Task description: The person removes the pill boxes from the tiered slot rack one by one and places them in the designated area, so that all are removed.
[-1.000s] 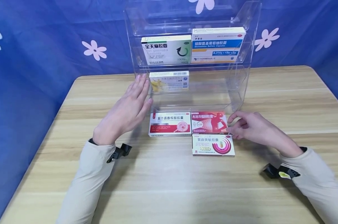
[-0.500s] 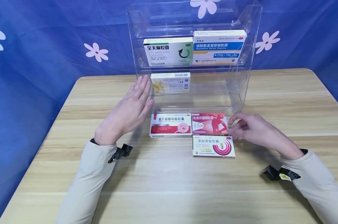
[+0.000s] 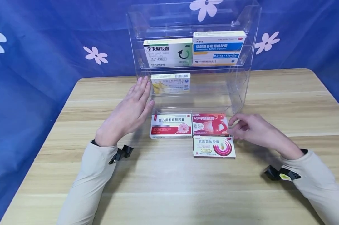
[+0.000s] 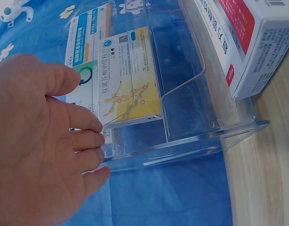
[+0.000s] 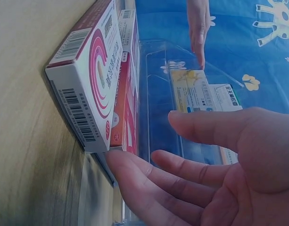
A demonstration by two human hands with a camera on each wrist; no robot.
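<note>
My left hand [image 3: 127, 109] lies with straight fingers along the left side of a clear plastic tiered rack [image 3: 211, 101]. Beside its fingertips, a white and yellow medicine box [image 3: 170, 83] stands in the middle tier. My right hand [image 3: 252, 129] is at the right end of a red medicine box [image 3: 210, 124]. In the right wrist view a fingertip touches the red box's [image 5: 120, 123] end, and the thumb stands apart, with nothing between. A white box with pink rings [image 3: 213, 147] is in front of the red box. Left of it is a white and red box [image 3: 171, 125].
The rack's upper tier holds a green and white box [image 3: 168, 53] and a blue and white box [image 3: 218, 48] side by side. Behind the wooden table [image 3: 164, 187] hangs a blue cloth [image 3: 54, 37] with pale flowers.
Over the last second the head view has shifted slightly. Both hands and all the boxes keep their places relative to the rack.
</note>
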